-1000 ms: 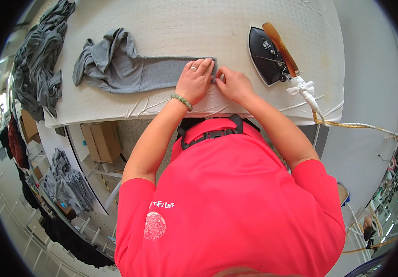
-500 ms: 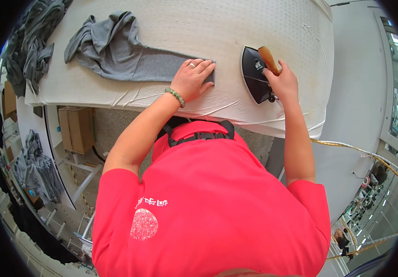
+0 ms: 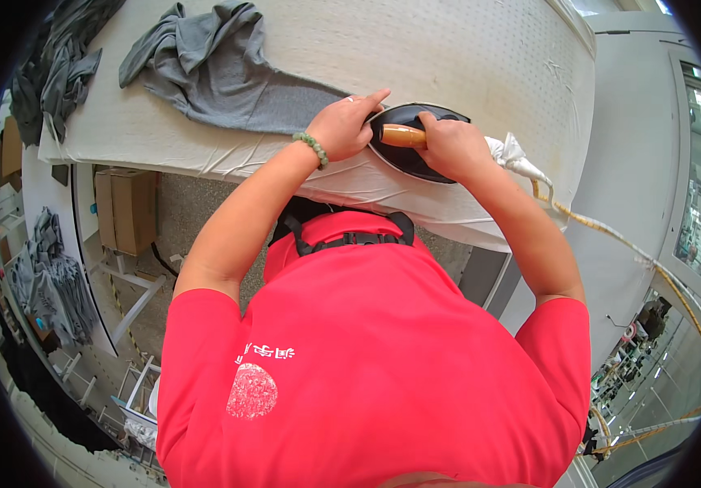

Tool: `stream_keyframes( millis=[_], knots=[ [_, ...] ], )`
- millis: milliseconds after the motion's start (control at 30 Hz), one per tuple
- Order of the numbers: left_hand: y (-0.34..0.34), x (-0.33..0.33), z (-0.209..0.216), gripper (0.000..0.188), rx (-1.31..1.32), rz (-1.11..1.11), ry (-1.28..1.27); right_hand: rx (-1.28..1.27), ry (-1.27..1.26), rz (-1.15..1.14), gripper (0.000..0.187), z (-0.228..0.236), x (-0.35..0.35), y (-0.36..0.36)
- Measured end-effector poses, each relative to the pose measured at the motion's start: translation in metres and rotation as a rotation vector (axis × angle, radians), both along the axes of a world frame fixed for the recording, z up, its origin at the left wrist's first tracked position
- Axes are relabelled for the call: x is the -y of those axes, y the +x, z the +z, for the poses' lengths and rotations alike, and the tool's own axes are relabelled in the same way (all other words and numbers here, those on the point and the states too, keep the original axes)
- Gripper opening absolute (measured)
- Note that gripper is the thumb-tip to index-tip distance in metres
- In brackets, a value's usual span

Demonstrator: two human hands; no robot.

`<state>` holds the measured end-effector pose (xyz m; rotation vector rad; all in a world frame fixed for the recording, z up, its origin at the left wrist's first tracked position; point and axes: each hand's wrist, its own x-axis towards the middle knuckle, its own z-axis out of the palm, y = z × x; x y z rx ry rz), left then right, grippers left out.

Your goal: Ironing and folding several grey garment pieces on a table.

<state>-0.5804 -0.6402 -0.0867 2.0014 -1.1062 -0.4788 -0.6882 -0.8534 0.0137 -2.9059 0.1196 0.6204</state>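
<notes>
A grey knit garment (image 3: pixel 204 69) lies on the padded white table, bunched at its left end, with a flattened sleeve-like length (image 3: pixel 301 99) running right. My left hand (image 3: pixel 342 126), wearing a ring and a green bead bracelet, rests over the right end of that length. Its index finger is stretched out; some other fingers are partly hidden. Close against these fingers is a black iron (image 3: pixel 411 163) with a wooden handle (image 3: pixel 403 136). My right hand (image 3: pixel 456 146) is closed on the handle from the right. The cuff end is hidden beneath my left hand and the iron.
More grey garments (image 3: pixel 57 73) are heaped at the table's far left corner. A white and yellow hose (image 3: pixel 611 232) trails from the iron off the right edge. Below the table at left are a cardboard box (image 3: pixel 126 213) and hanging grey garments (image 3: pixel 57 285).
My right hand has swung the iron left, from bare table up to my left hand, turning it so the handle points left. My left hand has lifted from lying flat, its fingers partly bent.
</notes>
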Motion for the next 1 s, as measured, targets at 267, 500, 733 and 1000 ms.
stream_keyframes(
  millis=[267, 500, 733, 1000],
  knots=[
    [0.027, -0.068, -0.001, 0.045, 0.554, 0.19, 0.076, 0.039, 0.003, -0.03, 0.028, -0.007, -0.012, 0.034],
    [0.053, -0.105, 0.003, 0.041, 0.59, 0.365, 0.231, 0.017, 0.036, 0.014, 0.03, -0.008, -0.056, 0.104],
    [0.061, -0.127, 0.002, 0.046, 0.453, 0.351, 0.213, -0.016, 0.037, 0.105, 0.034, -0.007, -0.08, 0.149],
    [0.017, -0.181, 0.014, 0.043, 0.443, 0.29, 0.121, -0.119, -0.011, 0.508, 0.028, 0.005, -0.108, 0.207]
  ],
)
